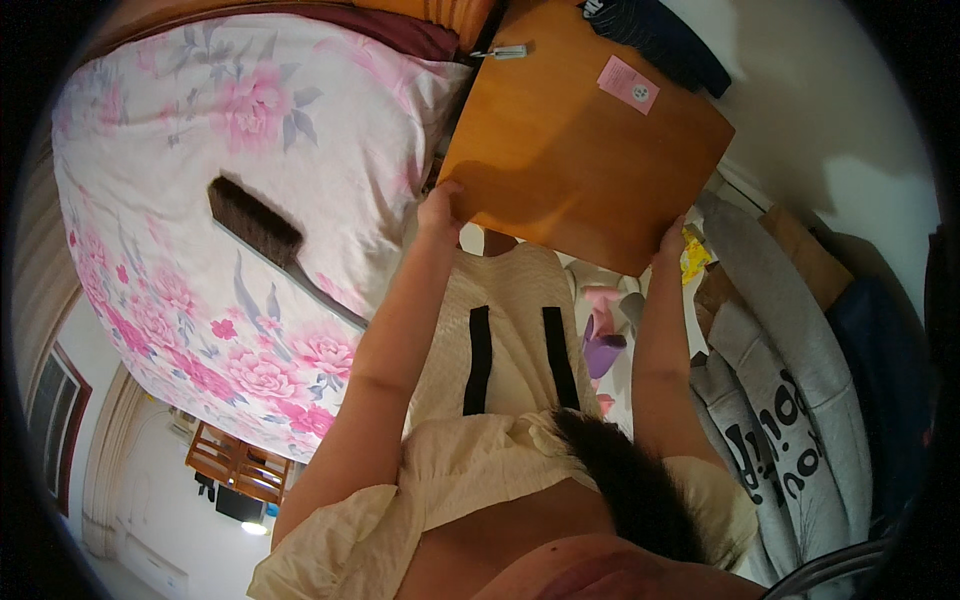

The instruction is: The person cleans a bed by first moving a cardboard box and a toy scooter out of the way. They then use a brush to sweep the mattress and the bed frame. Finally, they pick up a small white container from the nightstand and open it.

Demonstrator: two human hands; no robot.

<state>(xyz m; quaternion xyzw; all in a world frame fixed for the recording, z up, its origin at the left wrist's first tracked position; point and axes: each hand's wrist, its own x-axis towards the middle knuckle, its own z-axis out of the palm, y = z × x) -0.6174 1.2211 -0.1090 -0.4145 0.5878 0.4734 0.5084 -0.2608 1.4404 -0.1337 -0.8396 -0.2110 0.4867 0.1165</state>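
Observation:
Before me is the orange-brown wooden top of a small cabinet or table point(577, 165). At its near left corner, my left hand point(441, 214) grips the edge. My right hand point(670, 241) rests on the near right edge, with its fingers partly hidden; whether it grips is unclear. A pink card point(628, 84) bearing writing lies on the top, beside folded dark fabric point(660, 45). A small silver and clear object point(504, 52) sits at the far left edge. On the bed lies a dark-bristled brush with a grey handle point(255, 221).
A bed with a pink floral sheet point(180, 292) fills the left side. Grey clothing with black lettering point(772, 375) hangs or lies at the right, near a white wall point(855, 142). Purple and pink items point(602, 345) show below, beside a yellow package point(694, 256).

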